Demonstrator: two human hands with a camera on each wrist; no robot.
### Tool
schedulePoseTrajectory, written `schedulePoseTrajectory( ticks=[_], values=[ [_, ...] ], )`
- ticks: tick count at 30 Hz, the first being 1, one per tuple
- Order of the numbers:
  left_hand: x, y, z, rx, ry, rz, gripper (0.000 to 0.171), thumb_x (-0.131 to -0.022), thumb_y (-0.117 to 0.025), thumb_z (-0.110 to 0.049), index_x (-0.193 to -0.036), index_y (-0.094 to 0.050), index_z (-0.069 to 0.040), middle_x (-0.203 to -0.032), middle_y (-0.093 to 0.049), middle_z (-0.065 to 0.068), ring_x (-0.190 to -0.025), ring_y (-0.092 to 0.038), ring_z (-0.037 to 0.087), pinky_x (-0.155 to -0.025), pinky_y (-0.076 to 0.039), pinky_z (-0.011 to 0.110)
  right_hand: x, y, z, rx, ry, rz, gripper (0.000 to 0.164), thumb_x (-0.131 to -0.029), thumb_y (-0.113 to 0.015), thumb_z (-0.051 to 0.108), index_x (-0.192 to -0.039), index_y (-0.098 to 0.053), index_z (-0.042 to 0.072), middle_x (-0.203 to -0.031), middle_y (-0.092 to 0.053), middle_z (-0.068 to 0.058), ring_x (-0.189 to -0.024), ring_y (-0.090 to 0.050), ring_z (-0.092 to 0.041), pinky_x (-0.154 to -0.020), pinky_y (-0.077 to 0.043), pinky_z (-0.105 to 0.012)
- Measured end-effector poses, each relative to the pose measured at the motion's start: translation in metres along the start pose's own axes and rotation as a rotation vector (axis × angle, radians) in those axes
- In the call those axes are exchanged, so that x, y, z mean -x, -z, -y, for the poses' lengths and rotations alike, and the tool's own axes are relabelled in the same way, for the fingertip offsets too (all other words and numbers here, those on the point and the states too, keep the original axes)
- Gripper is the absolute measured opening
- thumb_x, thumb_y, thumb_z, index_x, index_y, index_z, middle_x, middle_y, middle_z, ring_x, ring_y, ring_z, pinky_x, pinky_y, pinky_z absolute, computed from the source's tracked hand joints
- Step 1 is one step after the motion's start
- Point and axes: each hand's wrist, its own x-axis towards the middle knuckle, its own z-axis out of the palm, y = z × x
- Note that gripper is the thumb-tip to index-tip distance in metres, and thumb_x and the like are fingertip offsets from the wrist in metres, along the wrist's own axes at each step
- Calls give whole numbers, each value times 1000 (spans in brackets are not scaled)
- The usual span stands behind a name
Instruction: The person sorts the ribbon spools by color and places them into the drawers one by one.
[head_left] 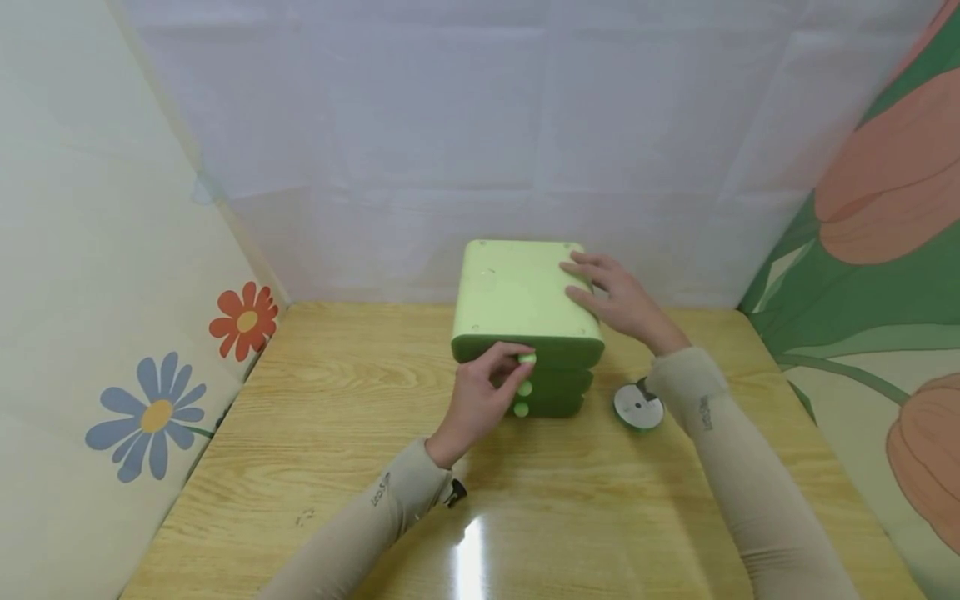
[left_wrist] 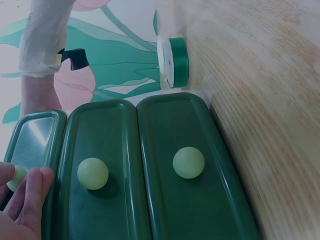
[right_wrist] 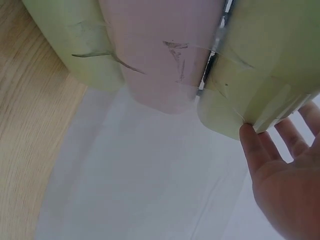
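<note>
A small drawer cabinet point(head_left: 525, 287) with a light green top stands on the wooden table. Its dark green drawer fronts point(left_wrist: 102, 130) are stacked three high, each with a round pale green knob. My left hand point(head_left: 480, 396) pinches the top knob point(head_left: 527, 358) between thumb and fingers; the middle knob point(left_wrist: 93, 173) and bottom knob point(left_wrist: 189, 162) are free. On the cabinet's right upper edge rests my right hand point(head_left: 611, 292), fingers spread and fairly straight. In the right wrist view its fingertips touch the light green end of the upper section point(right_wrist: 265, 65), beside a pink section point(right_wrist: 160, 55).
A green ribbon spool point(head_left: 637, 407) with a white face lies on the table point(head_left: 360, 383), right of the cabinet and close to my right sleeve. Behind hangs a white cloth point(head_left: 420, 150). Flower-printed panels point(head_left: 885, 200) stand along both sides.
</note>
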Motion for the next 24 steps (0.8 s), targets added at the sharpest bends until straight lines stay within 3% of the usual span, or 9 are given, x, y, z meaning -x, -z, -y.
schedulePoseTrajectory(
  ticks=[16,24],
  values=[
    [4,-2,-1,-36,2,-7,21,-102,-67,-17,-123,-69,-14,-95,-78,10,-83,-76,23,-76,-65,26,1,-2,-3,-16,18,7,55,-106,-55,47,-155,-49,23,-169,-32,-4,-153,-30,-35,-122,-27,-67],
    [11,0,0,-66,-39,2,27,-103,-65,-14,-131,-67,-13,-100,-77,11,-90,-76,21,-81,-64,25,1,-3,-4,-14,15,5,55,-106,-55,47,-155,-48,23,-170,-31,-4,-155,-28,-35,-123,-26,-68]
  ],
)
